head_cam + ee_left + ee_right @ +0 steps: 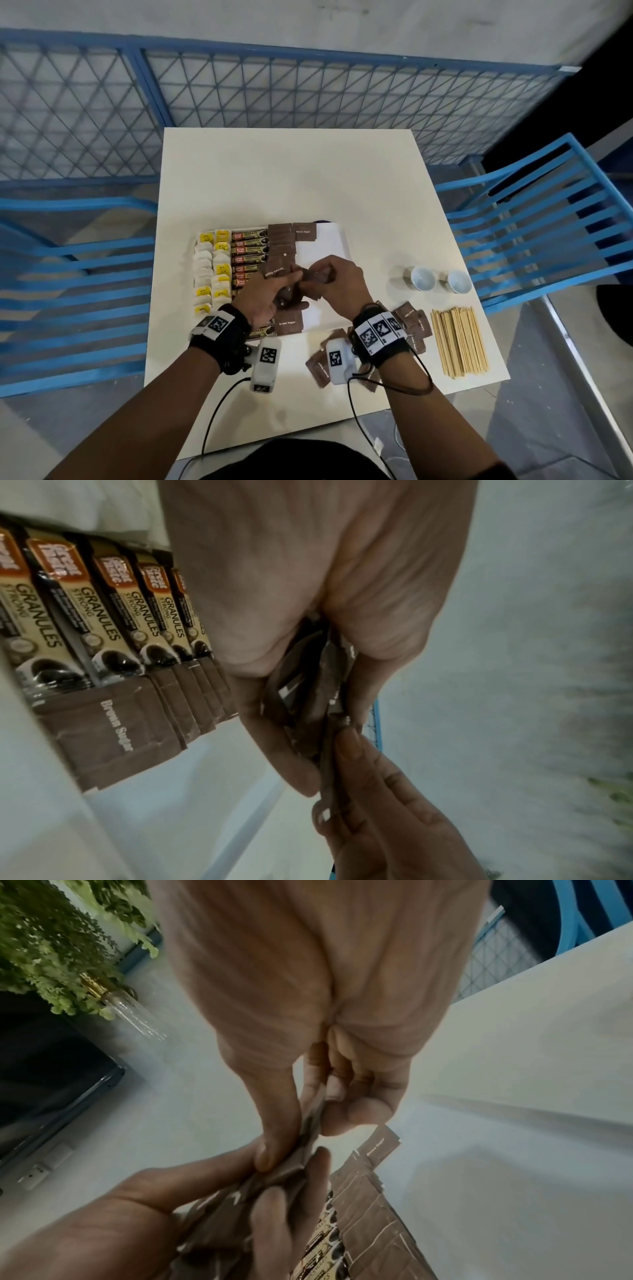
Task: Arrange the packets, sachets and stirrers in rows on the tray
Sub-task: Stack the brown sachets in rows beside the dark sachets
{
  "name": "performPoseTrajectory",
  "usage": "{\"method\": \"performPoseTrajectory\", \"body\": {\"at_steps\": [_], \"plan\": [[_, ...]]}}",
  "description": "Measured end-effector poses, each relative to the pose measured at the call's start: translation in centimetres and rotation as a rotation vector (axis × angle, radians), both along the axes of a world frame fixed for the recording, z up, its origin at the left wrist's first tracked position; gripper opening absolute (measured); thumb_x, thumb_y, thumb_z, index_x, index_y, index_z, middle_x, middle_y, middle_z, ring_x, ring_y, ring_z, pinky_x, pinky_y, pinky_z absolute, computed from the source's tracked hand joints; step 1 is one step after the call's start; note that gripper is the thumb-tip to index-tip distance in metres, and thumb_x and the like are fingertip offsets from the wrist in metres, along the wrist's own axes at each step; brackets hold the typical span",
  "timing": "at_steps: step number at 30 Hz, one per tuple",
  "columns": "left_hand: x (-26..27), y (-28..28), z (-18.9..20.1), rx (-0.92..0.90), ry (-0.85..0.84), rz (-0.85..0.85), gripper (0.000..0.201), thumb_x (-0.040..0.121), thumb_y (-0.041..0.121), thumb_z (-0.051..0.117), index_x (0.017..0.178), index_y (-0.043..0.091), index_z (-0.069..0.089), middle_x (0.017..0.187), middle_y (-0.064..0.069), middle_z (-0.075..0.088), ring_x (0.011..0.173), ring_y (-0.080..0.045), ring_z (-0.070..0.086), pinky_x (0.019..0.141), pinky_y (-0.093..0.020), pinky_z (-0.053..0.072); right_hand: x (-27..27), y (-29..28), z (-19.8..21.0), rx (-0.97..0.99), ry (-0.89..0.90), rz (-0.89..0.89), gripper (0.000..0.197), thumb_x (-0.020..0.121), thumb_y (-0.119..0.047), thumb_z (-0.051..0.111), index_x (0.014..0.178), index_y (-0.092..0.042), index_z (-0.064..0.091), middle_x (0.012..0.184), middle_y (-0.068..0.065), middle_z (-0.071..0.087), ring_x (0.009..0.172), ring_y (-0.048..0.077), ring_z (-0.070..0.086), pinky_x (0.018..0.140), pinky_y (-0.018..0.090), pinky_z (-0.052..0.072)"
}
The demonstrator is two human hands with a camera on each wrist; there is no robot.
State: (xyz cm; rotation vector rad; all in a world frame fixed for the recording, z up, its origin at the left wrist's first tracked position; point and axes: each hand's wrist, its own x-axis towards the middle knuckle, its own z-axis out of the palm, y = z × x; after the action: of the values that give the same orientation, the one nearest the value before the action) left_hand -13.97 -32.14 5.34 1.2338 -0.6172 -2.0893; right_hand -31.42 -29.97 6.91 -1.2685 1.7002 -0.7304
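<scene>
Both hands meet over the white tray (329, 240), and between them is a small bunch of brown sugar sachets (294, 277). The left hand (263, 294) has its fingers curled around the bunch from below, and the right hand (337, 277) pinches one sachet out of it between thumb and fingertips (270, 1153). From the left wrist view the thumb of the right hand presses on the sachet edge just beyond the left fingers (291, 764).

Just under and left of the left hand runs a row of brown sugar sachets already laid down (281, 243), overlapping one another. Further left of that hand lie the coffee granule sticks (248, 251) in their own row, then two columns of tea bags (212, 270) with yellow tags. Beyond the right hand the tray floor is bare white.

Behind the right wrist, nearer the person, loose brown sachets (412, 322) are scattered on the tabletop (291, 178). To the right of that wrist a bundle of wooden stirrers (459, 341) lies flat, and further out from the right hand two small white cups (423, 278) lie tipped on their sides. Blue slatted chairs (534, 222) stand on either side.
</scene>
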Motion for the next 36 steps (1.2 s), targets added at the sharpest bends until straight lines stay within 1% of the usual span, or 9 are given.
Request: {"method": "performPoseTrajectory", "body": {"at_steps": [11,15,18,22,26,28,30,33,36], "plan": [[-2.3,-2.3,-0.4,0.064,-0.054,0.263,0.015,0.092,0.007,0.069,0.106,0.01,0.07,0.095,-0.012,0.076,0.077,-0.029,0.075,0.056,-0.039,0.058,-2.9,-4.1,-1.4,0.024,-0.187,-0.113,0.004,0.089,-0.011,0.071,0.089,-0.012,0.075,0.074,0.006,0.074,0.056,0.015,0.064,0.053,0.029,0.05],[-3.1,-3.4,-0.8,0.071,-0.088,0.314,0.013,0.093,0.011,0.069,0.106,0.01,0.069,0.099,-0.014,0.075,0.079,-0.031,0.074,0.059,-0.041,0.058,-3.7,-5.7,-2.0,0.089,-0.15,0.044,0.019,0.085,-0.025,0.078,0.097,-0.011,0.072,0.078,0.004,0.075,0.059,0.015,0.068,0.052,0.027,0.052],[-3.5,-4.0,-1.2,0.067,-0.094,0.334,0.017,0.096,0.013,0.065,0.112,0.009,0.067,0.102,-0.015,0.074,0.08,-0.03,0.074,0.06,-0.042,0.059,-4.2,-7.4,-2.6,0.072,-0.114,0.142,0.011,0.085,-0.017,0.078,0.091,-0.011,0.071,0.072,0.002,0.073,0.055,0.011,0.066,0.052,0.025,0.051],[-3.0,-4.2,-2.1,0.13,-0.106,0.412,0.008,0.098,0.013,0.063,0.101,0.011,0.071,0.091,-0.013,0.076,0.076,-0.027,0.075,0.064,-0.047,0.062,-5.3,-11.0,-4.3,0.052,-0.057,0.061,0.01,0.084,-0.018,0.079,0.091,-0.016,0.071,0.069,-0.001,0.072,0.055,0.008,0.065,0.061,0.026,0.051],[-1.5,-3.6,-2.8,0.17,-0.037,0.399,0.017,0.086,0.002,0.065,0.101,0.009,0.066,0.102,-0.022,0.068,0.094,-0.041,0.069,0.076,-0.048,0.058,-5.6,-13.8,-7.0,0.057,0.072,-0.005,0.018,0.08,-0.023,0.08,0.097,-0.026,0.076,0.087,-0.002,0.076,0.08,0.017,0.071,0.079,0.027,0.054],[-1.0,-3.4,-3.0,0.178,-0.035,0.367,0.037,0.072,0.0,0.07,0.108,0.005,0.064,0.104,-0.025,0.067,0.097,-0.044,0.068,0.077,-0.051,0.058,-5.4,-14.5,-7.9,0.079,0.122,0.019,0.024,0.081,-0.024,0.079,0.105,-0.025,0.076,0.094,-0.002,0.076,0.091,0.016,0.069,0.078,0.017,0.048],[-0.6,-3.2,-3.3,0.171,-0.045,0.358,0.042,0.076,-0.008,0.065,0.117,-0.001,0.062,0.108,-0.028,0.068,0.097,-0.045,0.069,0.077,-0.055,0.059,-5.0,-14.8,-8.7,0.112,0.164,0.033,0.028,0.082,-0.025,0.078,0.11,-0.025,0.075,0.097,-0.002,0.077,0.094,0.015,0.067,0.074,0.009,0.042],[-0.1,-3.1,-3.9,0.17,-0.072,0.357,0.036,0.089,-0.016,0.051,0.121,-0.002,0.061,0.108,-0.029,0.068,0.098,-0.047,0.069,0.078,-0.058,0.06,-4.3,-15.0,-10.0,0.137,0.196,0.008,0.029,0.08,-0.03,0.079,0.108,-0.023,0.075,0.097,-0.002,0.076,0.097,0.02,0.067,0.088,0.024,0.049],[0.2,-3.3,-3.9,0.164,-0.071,0.343,0.036,0.092,-0.016,0.05,0.123,-0.002,0.061,0.109,-0.028,0.069,0.101,-0.047,0.069,0.08,-0.06,0.059,-3.8,-15.1,-10.5,0.148,0.204,-0.034,0.026,0.077,-0.03,0.081,0.1,-0.021,0.075,0.087,-0.006,0.073,0.088,0.017,0.067,0.088,0.03,0.053]]}}
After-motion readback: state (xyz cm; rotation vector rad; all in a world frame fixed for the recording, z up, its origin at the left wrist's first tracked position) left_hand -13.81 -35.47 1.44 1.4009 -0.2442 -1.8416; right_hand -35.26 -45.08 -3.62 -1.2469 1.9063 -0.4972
